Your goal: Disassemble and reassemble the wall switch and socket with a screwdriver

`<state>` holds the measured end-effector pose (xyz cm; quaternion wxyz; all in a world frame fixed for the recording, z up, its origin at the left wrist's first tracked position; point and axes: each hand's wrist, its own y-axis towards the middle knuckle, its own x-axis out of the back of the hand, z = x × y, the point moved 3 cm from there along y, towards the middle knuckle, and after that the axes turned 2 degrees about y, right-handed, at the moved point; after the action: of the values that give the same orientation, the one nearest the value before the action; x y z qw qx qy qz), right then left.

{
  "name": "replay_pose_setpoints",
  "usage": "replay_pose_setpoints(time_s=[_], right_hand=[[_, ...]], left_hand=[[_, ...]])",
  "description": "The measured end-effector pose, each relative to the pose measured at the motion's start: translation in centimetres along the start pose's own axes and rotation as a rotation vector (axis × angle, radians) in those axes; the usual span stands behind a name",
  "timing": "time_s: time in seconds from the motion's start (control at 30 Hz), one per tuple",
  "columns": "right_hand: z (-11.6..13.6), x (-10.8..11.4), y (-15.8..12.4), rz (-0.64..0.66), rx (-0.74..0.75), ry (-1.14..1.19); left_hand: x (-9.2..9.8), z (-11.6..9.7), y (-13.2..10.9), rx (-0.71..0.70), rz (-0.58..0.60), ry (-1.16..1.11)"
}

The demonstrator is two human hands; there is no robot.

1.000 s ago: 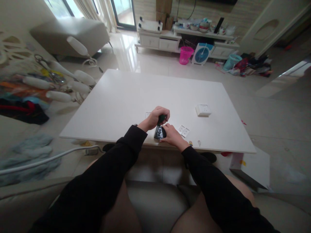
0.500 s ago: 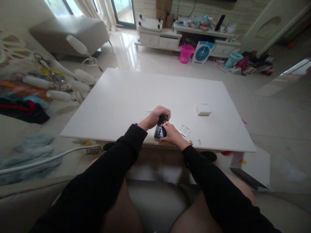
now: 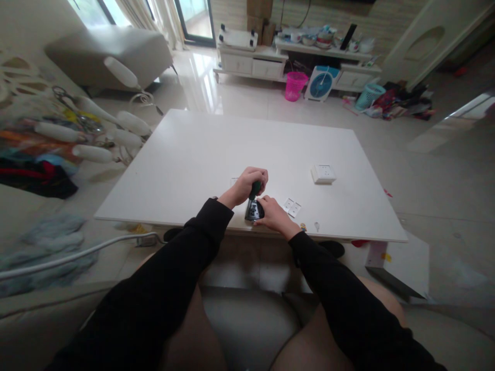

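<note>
My left hand (image 3: pixel 250 183) is closed in a fist around the dark green handle of a screwdriver (image 3: pixel 254 190), which points down at the black back of a wall socket (image 3: pixel 254 211). The screwdriver's tip is too hidden to make out. The socket lies near the table's front edge, and my right hand (image 3: pixel 271 212) grips its right side between thumb and fingers. Just right of that hand lie small white socket plates (image 3: pixel 291 207). A clear or white frame-like piece (image 3: pixel 234 181) shows partly behind my left hand.
The white table (image 3: pixel 193 154) spreads out before me. Farther right on it stands a white socket box (image 3: pixel 324 174). By the front edge lie a small yellow figure (image 3: pixel 303 226) and a small light piece (image 3: pixel 317 226). A white cable (image 3: pixel 85 253) runs at the left.
My left fist has turned and tipped slightly over the socket, and more of the green handle shows. My right hand keeps its hold on the socket.
</note>
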<state>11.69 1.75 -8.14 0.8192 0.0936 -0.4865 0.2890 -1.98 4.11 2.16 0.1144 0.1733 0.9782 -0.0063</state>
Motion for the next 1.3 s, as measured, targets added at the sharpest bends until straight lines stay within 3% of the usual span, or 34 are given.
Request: replay_pose_setpoints(time_s=[0.43,0.63,0.83,0.93,1.13,1.3], right_hand=[[-0.2,-0.2,0.0,0.002,0.005,-0.002],[-0.1,-0.1,0.0,0.001,0.008,-0.016],[-0.4,-0.3,0.2,-0.005,0.018,-0.002],[-0.7,-0.5,0.4,-0.007,0.024,0.035],[-0.6,-0.4,0.1,-0.025,0.02,0.032],[-0.3,-0.3,-0.1,-0.023,0.016,0.007]], left_hand=[[0.5,-0.6,-0.5,0.086,-0.057,0.044],[-0.2,-0.6,-0.6,0.111,-0.18,0.039],[-1.5,-0.6,-2.0,-0.057,-0.394,0.123],[-1.9,-0.3,-2.3,-0.101,-0.343,0.148],[-1.1,-0.5,-1.4,0.002,-0.047,0.059],[0.3,-0.4,-0.8,-0.006,-0.071,-0.004]])
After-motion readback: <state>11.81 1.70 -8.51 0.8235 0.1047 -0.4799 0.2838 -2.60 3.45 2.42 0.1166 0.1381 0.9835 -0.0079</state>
